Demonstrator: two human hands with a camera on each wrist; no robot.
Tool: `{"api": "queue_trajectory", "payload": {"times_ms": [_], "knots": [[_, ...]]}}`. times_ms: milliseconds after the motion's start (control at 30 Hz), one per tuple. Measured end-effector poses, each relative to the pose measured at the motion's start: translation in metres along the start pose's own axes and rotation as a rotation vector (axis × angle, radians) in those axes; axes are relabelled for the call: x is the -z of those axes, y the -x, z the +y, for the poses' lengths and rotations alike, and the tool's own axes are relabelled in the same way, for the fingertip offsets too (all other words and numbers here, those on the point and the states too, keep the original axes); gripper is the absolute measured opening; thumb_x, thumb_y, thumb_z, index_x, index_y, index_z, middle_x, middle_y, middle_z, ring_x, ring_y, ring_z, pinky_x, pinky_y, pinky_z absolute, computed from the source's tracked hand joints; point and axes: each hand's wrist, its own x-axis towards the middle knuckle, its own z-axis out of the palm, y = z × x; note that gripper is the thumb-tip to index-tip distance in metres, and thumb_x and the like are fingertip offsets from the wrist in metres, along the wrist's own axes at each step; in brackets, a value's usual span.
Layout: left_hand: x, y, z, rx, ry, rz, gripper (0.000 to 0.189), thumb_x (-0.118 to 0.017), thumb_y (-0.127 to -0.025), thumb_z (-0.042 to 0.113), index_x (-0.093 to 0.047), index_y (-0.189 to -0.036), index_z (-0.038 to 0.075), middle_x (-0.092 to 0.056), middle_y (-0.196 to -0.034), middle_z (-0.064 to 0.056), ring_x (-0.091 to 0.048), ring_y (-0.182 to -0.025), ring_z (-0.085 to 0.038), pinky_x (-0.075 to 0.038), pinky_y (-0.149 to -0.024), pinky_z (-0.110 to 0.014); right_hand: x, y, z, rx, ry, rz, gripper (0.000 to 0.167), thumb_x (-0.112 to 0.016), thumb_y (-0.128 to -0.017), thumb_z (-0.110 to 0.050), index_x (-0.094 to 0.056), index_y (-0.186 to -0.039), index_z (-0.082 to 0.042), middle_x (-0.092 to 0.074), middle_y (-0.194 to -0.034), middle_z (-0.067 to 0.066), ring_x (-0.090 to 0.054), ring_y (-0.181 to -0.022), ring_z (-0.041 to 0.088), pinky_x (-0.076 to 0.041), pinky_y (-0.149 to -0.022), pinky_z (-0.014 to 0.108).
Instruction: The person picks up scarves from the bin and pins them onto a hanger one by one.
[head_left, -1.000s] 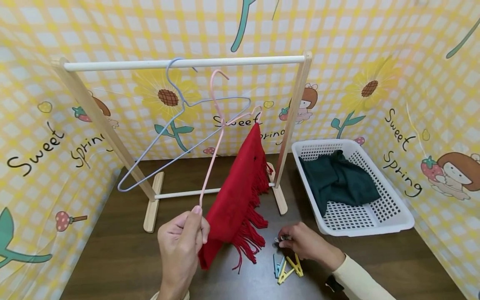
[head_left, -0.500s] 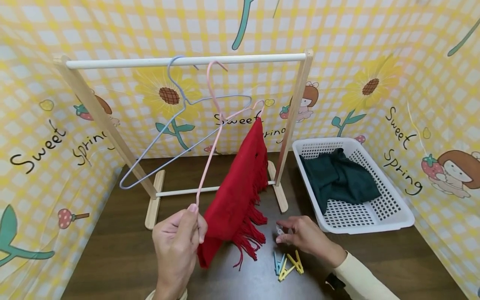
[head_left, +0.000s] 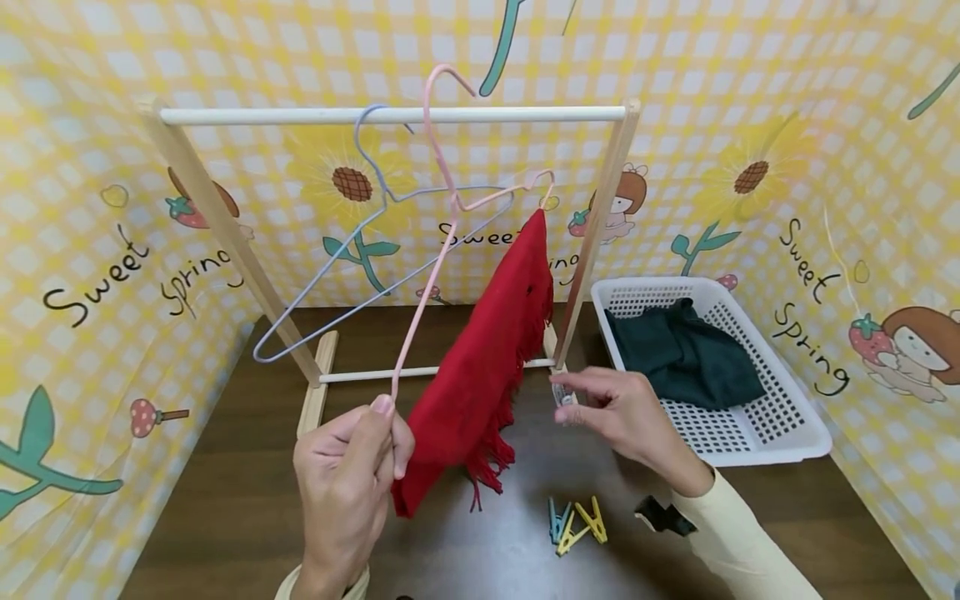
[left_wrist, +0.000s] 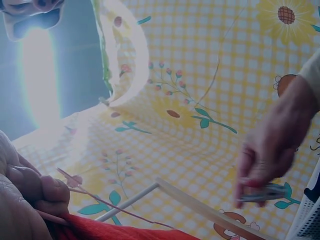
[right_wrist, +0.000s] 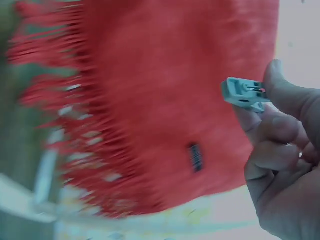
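My left hand point(head_left: 347, 477) grips the near lower corner of a pink hanger point(head_left: 417, 321), which is tilted up and away from me. A red scarf point(head_left: 480, 358) with a fringed edge is draped over the hanger. My right hand point(head_left: 633, 417) pinches a pale grey clothespin point(right_wrist: 244, 93) between thumb and fingers, to the right of the scarf's fringe. In the right wrist view the clothespin overlaps the scarf, and a small dark label point(right_wrist: 195, 157) shows on the cloth. The left wrist view catches the scarf only along its bottom edge.
A wooden rack with a white rail point(head_left: 517, 114) stands behind, with a blue hanger point(head_left: 322, 271) hooked on it. At the right, a white basket point(head_left: 806, 437) holds dark green cloth point(head_left: 686, 358). A blue clothespin point(head_left: 558, 522) and two yellow clothespins point(head_left: 594, 522) lie on the table.
My right hand has lifted the grey clothespin from beside the other clothespins and carried it up. My left hand has raised the hanger and scarf, whose hook now stands above the rail in view.
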Motion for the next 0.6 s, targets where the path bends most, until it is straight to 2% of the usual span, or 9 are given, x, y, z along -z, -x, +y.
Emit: {"api": "queue_trajectory", "payload": {"times_ms": [67, 133, 233, 300, 333, 400, 467, 533, 600], "knots": [[0.001, 0.0, 0.0, 0.001, -0.003, 0.001, 0.045, -0.037, -0.099, -0.019, -0.049, -0.058, -0.006, -0.035, -0.045, -0.008, -0.017, -0.035, -0.01, -0.015, -0.037, -0.019, 0.001, -0.011, -0.012, 0.048, -0.02, 0.015, 0.037, -0.089, -0.076, -0.014, -0.078, -0.112, -0.012, -0.053, -0.066, -0.007, -0.043, -0.056, 0.004, -0.036, -0.047, 0.021], [0.001, 0.0, -0.001, -0.004, 0.006, 0.004, 0.045, -0.036, -0.099, -0.019, -0.048, -0.057, -0.007, -0.035, -0.045, -0.008, -0.017, -0.036, -0.01, -0.015, -0.037, -0.019, 0.0, -0.02, -0.022, 0.058, 0.002, -0.023, 0.037, -0.088, -0.078, -0.019, -0.077, -0.112, -0.012, -0.057, -0.069, -0.006, -0.043, -0.056, 0.004, -0.036, -0.047, 0.021], [0.003, 0.0, -0.002, -0.016, 0.014, 0.008, 0.044, -0.035, -0.098, -0.021, -0.047, -0.057, -0.008, -0.034, -0.045, -0.009, -0.017, -0.035, -0.01, -0.015, -0.037, -0.019, -0.006, -0.025, -0.024, 0.004, 0.101, -0.178, 0.035, -0.088, -0.079, -0.028, -0.076, -0.11, -0.014, -0.068, -0.08, -0.005, -0.049, -0.062, 0.003, -0.041, -0.051, 0.021], [0.003, -0.001, -0.002, -0.021, 0.019, 0.01, 0.044, -0.035, -0.097, -0.021, -0.047, -0.057, -0.008, -0.034, -0.044, -0.009, -0.017, -0.035, -0.01, -0.014, -0.037, -0.019, -0.013, -0.021, -0.018, -0.033, 0.177, -0.301, 0.034, -0.087, -0.08, -0.032, -0.075, -0.106, -0.014, -0.071, -0.087, -0.004, -0.054, -0.068, 0.002, -0.046, -0.057, 0.019], [0.003, 0.0, -0.002, -0.022, 0.019, 0.011, 0.044, -0.034, -0.097, -0.022, -0.047, -0.057, -0.008, -0.034, -0.044, -0.009, -0.017, -0.035, -0.01, -0.014, -0.037, -0.019, -0.017, -0.018, -0.014, -0.053, 0.19, -0.354, 0.034, -0.087, -0.08, -0.032, -0.075, -0.105, -0.013, -0.072, -0.086, -0.003, -0.056, -0.07, 0.002, -0.048, -0.059, 0.019], [0.003, 0.0, -0.001, -0.025, 0.021, 0.01, 0.044, -0.034, -0.097, -0.022, -0.047, -0.057, -0.008, -0.034, -0.044, -0.009, -0.017, -0.035, -0.009, -0.014, -0.037, -0.018, -0.023, -0.011, -0.009, -0.085, 0.177, -0.404, 0.034, -0.088, -0.079, -0.03, -0.073, -0.103, -0.011, -0.073, -0.087, -0.002, -0.058, -0.072, 0.003, -0.05, -0.061, 0.019], [0.002, -0.001, -0.001, -0.024, 0.024, 0.01, 0.044, -0.034, -0.097, -0.022, -0.046, -0.057, -0.008, -0.034, -0.045, -0.009, -0.017, -0.036, -0.01, -0.014, -0.037, -0.018, -0.024, -0.006, -0.009, -0.125, 0.126, -0.381, 0.034, -0.088, -0.079, -0.028, -0.072, -0.103, -0.01, -0.072, -0.087, -0.001, -0.057, -0.07, 0.003, -0.051, -0.059, 0.02], [0.002, -0.001, -0.002, -0.019, 0.026, 0.007, 0.044, -0.034, -0.097, -0.021, -0.046, -0.057, -0.008, -0.034, -0.045, -0.009, -0.017, -0.036, -0.01, -0.015, -0.037, -0.019, -0.019, -0.006, -0.016, -0.162, 0.041, -0.31, 0.033, -0.089, -0.077, -0.024, -0.071, -0.102, -0.011, -0.068, -0.08, -0.002, -0.054, -0.065, 0.003, -0.049, -0.055, 0.021], [0.002, -0.001, -0.002, -0.017, 0.021, 0.009, 0.044, -0.035, -0.097, -0.021, -0.046, -0.057, -0.008, -0.034, -0.046, -0.009, -0.018, -0.036, -0.01, -0.015, -0.037, -0.019, -0.012, -0.012, -0.028, -0.13, -0.053, -0.214, 0.032, -0.09, -0.075, -0.019, -0.071, -0.1, -0.011, -0.064, -0.073, -0.003, -0.048, -0.058, 0.002, -0.042, -0.049, 0.021]]}}
